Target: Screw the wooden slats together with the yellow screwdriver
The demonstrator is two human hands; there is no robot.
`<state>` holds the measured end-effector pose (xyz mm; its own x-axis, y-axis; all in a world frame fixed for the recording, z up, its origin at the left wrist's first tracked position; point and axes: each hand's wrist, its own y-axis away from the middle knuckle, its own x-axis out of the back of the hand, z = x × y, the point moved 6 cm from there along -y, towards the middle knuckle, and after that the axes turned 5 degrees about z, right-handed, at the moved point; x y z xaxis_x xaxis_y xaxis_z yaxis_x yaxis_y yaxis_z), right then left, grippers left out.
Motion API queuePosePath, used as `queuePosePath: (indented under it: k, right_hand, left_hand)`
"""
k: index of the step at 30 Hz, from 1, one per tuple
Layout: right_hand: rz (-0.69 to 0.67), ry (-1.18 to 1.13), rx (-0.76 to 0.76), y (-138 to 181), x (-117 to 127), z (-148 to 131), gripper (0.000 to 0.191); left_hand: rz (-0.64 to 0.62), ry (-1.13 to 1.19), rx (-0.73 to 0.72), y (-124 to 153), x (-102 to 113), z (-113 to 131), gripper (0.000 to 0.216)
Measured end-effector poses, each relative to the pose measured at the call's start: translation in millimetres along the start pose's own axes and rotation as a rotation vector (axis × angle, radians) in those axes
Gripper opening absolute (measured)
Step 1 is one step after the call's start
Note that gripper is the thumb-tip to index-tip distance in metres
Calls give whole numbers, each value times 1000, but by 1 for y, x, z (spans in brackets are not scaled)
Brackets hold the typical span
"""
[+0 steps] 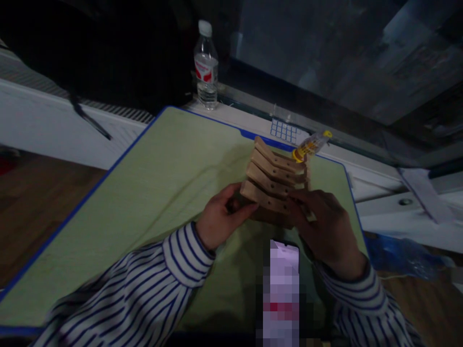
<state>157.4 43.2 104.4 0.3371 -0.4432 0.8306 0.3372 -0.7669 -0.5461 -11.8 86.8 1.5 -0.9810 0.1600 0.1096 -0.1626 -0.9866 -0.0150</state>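
Hands on fanned wooden slats (275, 185), head view.
My left hand (220, 219) at nine o'clock and right hand (325, 226) at three clasp the stack, probably steadying it on the green mat (144, 207); glue bottle (311, 144) at one.

Both hands (275, 224) on wooden slat stack (275, 180)

Water bottle (206, 65), yellow-capped tube (311, 144), phone (284, 270) and green mat (144, 193).

Green mat (162, 183); striped sleeves (152, 284)
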Motion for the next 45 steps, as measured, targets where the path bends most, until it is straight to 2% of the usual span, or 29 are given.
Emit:
queuePosePath:
  k: [4, 9, 16, 26, 32, 39, 42, 45]
  right_hand:
    - [76, -16, -38, 6, 4, 4, 10]
    - [179, -72, -158, 17, 3, 14, 13]
    - [227, -98, -193, 25, -3, 18, 14]
    - [220, -153, -248, 30, -9, 21, 17]
    - [274, -137, -271, 38, -6, 22, 20]
    - [421, 15, -344, 49, 8, 23, 21]
    - [434, -22, -391, 51, 10, 25, 22]
    - [409, -74, -418, 52, 7, 24, 28]
  left_hand:
    - [-15, -93, -104, 1, 0, 1, 46]
    - [-17, -175, -207, -1, 1, 0, 43]
    - [15, -226, -252, -4, 3, 5, 35]
    - [-2, -51, -56, -5, 2, 0, 61]
    - [-1, 16, -33, -6, 3, 1, 56]
    - [33, 117, -35, -3, 5, -2, 52]
    - [32, 163, 4, -3, 4, -4, 53]
    - [26, 145, 33, -4, 5, -6, 45]
